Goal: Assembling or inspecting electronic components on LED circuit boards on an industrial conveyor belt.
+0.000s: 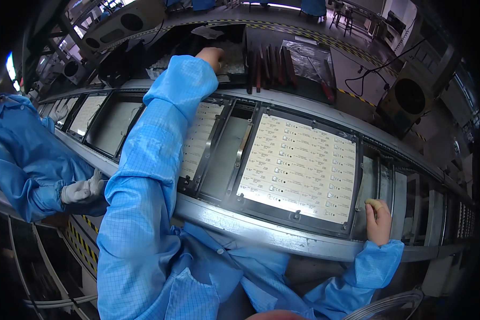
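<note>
My left arm stretches across the conveyor, and my left hand point(211, 57) is at a dark bin of small pale parts point(233, 63) on the far side. Its fingertips are hidden. In front of me a black frame carrier point(298, 216) lies on the conveyor, holding a cream-coloured panel point(298, 165) with printed rows. Just off the carrier's right edge is my right hand point(378, 221), its thumb and fingers pressed together. Whatever is between them, if anything, is too small to make out. A second cream panel point(201, 133) lies partly behind my left sleeve.
Metal rails point(240, 221) run along the conveyor. Several dark red strip-like tools point(274, 66) stand beyond it, beside a silvery sheet point(309, 61). At left, a co-worker in blue has a gloved hand point(82, 191) close to my left arm. A round-faced fan unit point(409, 96) stands far right.
</note>
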Demonstrator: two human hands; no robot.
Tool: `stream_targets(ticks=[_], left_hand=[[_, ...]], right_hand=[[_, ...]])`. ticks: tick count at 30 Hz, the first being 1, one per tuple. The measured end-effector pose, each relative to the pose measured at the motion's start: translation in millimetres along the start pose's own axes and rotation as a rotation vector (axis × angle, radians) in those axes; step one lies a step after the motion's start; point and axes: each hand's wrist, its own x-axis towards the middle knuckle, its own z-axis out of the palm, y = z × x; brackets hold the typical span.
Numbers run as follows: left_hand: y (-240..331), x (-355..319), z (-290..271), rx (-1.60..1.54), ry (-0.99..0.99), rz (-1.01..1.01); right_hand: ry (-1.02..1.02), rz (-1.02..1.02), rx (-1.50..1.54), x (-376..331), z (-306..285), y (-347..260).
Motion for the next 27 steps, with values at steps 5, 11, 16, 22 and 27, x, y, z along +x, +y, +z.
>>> stream_targets(ticks=[5,11,16,22,27], left_hand=[[43.9,-25.6,-31.4,-0.455,0.145,-0.102],[178.3,-132.1,-36.1,-0.604,-0.297,0.384],[226.5,-156.4,-0.6,-0.636,-0.449,0.392],[225.2,-163.3,-11.7,-0.742,-0.340,0.224],[194.5,-171.7,-11.9,-0.663,-0.186,0.199]], right_hand=[[0.062,0.005,-0.067,-0.6,-3.5,2.1],[0.263,-0.092,0.084,6.9,-1.3,-19.7],[0.188,-0.283,-0.050,19.3,12.5,-66.6],[-0.170,-0.275,-0.040,34.5,38.4,-96.4],[-0.283,-0.333,-0.175,54.6,62.6,-103.9]])
